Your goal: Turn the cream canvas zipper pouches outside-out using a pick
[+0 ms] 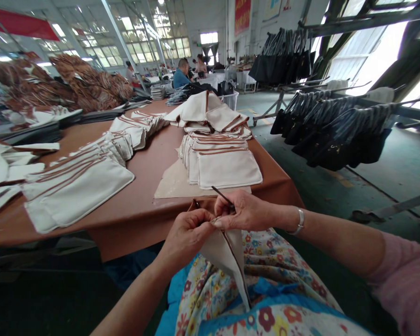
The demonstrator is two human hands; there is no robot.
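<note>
Over my lap hangs a white leather-like pouch piece with dark brown edging point(221, 254), its upper corner pinched between my two hands at the table's front edge. My left hand point(186, 237) is closed, thumb and fingers gripping that corner. Right beside it, my right hand point(247, 211) pinches the same corner, fingertips touching the left ones. A thin dark stick-like tool point(222, 196) also sticks out of my right hand; its working end is hidden. Just beyond, a row of similar white pouch pieces point(229, 169) leans on a beige sheet point(171, 181).
A brown-covered table point(147, 175) carries another row of white pieces point(79, 193) at left and a loose heap point(210, 112) behind. Brown bundles point(87, 84) lie farther back. Racks of black bags point(332, 126) stand at right. A seated person point(181, 74) is in the background.
</note>
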